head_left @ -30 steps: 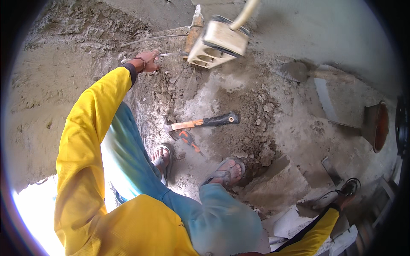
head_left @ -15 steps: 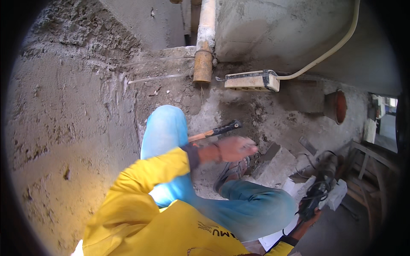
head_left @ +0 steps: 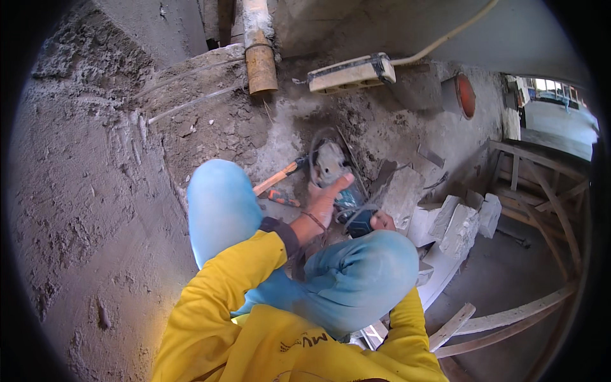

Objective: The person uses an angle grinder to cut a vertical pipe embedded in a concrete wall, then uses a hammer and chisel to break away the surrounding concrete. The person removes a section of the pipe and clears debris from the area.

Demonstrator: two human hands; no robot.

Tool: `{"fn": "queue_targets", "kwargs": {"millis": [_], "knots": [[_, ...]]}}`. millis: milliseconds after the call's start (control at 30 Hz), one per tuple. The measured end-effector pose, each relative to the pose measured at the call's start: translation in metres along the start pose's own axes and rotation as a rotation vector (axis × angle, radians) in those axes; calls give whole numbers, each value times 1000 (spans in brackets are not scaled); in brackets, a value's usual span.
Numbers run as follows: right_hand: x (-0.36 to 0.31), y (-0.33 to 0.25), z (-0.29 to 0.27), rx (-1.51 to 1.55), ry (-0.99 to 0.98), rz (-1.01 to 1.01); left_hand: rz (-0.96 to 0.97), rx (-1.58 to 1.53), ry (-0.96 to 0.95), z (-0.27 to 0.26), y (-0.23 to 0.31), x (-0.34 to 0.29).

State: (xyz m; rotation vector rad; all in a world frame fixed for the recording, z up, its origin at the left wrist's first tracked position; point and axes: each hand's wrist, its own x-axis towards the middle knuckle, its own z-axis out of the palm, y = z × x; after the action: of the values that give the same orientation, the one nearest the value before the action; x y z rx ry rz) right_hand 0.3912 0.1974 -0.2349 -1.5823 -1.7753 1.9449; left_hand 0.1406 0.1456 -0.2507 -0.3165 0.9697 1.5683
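Left hand (head_left: 323, 202) curled around the front of angle grinder (head_left: 347, 198), right hand (head_left: 382, 221) closed on its rear, partly hidden by knee (head_left: 391, 258), hammer (head_left: 273, 181) lying just beside left hand.

Place: building site, unfinished
Wall (head_left: 83, 191): coarse bare mortar, left side
Ground (head_left: 235, 134): dirt, rubble
Pipe (head_left: 261, 71): orange-brown, open-ended
Blocks (head_left: 459, 230): pale, rough-edged, heaped
Timber frame (head_left: 538, 158): rough, right side
Power: socket strip (head_left: 351, 73) on cable (head_left: 449, 35)
Tools: hammer (head_left: 277, 178), blue power tool (head_left: 347, 198)
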Motion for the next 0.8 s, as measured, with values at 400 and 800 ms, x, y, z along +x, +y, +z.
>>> {"fn": "queue_targets", "kwargs": {"millis": [400,800], "knots": [[116,-133,116,975,106,124,428,-249,257,-91,97,25],[116,5,-37,720,902,-393,626,-193,269,-73,159,28]]}}
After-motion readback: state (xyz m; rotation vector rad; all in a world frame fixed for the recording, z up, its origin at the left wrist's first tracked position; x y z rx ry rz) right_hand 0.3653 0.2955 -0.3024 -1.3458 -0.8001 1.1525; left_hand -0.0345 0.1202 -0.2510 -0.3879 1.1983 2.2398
